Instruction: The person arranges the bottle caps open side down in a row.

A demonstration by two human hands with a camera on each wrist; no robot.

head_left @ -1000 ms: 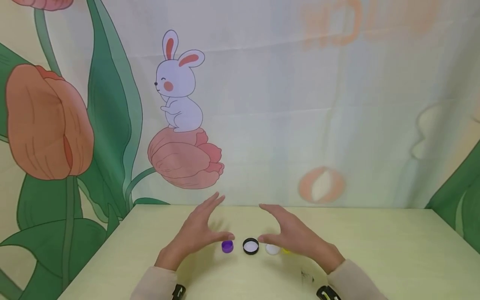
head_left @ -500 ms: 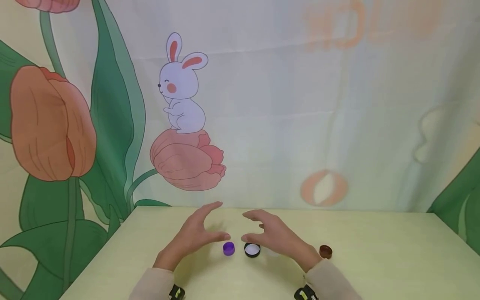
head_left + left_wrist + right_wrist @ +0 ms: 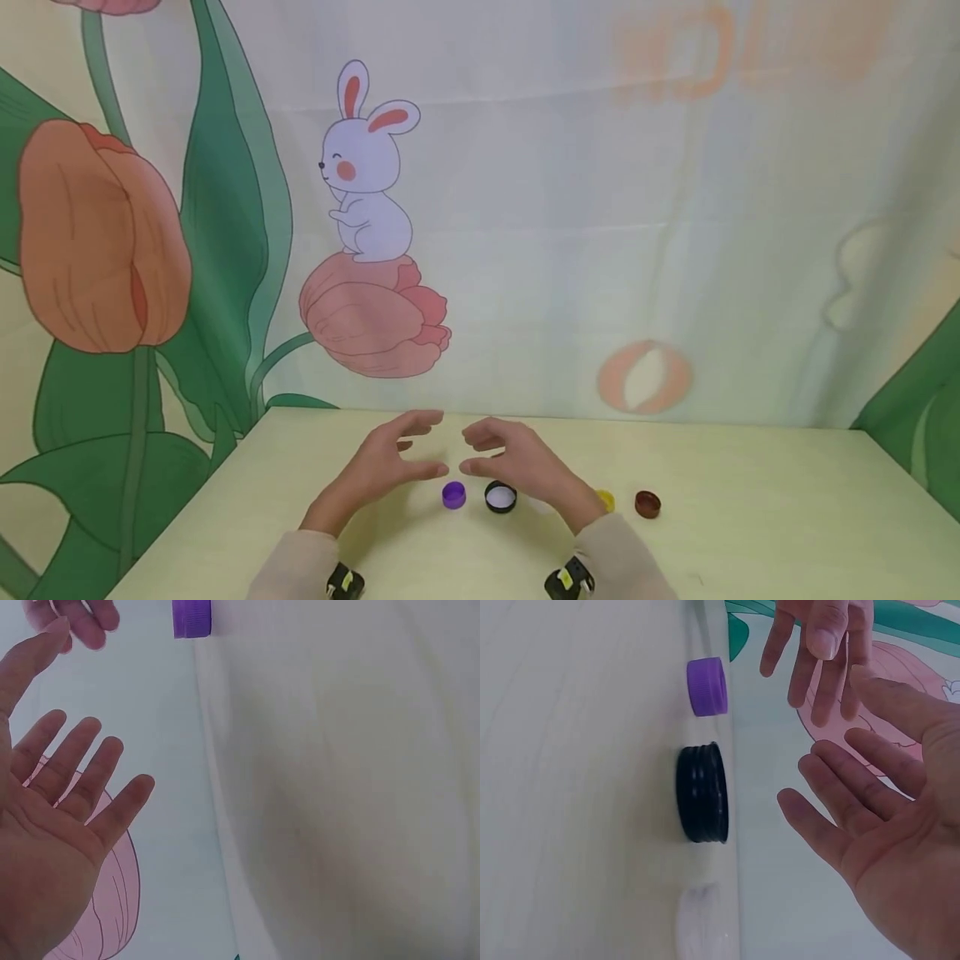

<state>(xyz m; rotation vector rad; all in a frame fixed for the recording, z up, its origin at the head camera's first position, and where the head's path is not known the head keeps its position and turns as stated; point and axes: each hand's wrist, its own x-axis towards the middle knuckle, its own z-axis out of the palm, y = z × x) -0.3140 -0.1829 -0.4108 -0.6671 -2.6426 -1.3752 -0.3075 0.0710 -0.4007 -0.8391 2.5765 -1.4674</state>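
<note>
Across the lower frame we see a pale counter (image 3: 750, 533); at lower centre the left hand (image 3: 386, 458) and right hand (image 3: 517, 462) hover wide open, grasping nothing. Fingers kept high, we judge, would spare the row just below: a black screw cap (image 3: 702, 793), white inside; a brown cap (image 3: 647, 504) and ribbed purple cap (image 3: 453, 496), both seemingly empty.

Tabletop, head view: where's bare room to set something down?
Free: the table right of the brown cap, out to the right edge; also left of the left hand, to the left edge. Crowded: the row from purple cap through black cap to brown, partly screened by the right hand.
</note>
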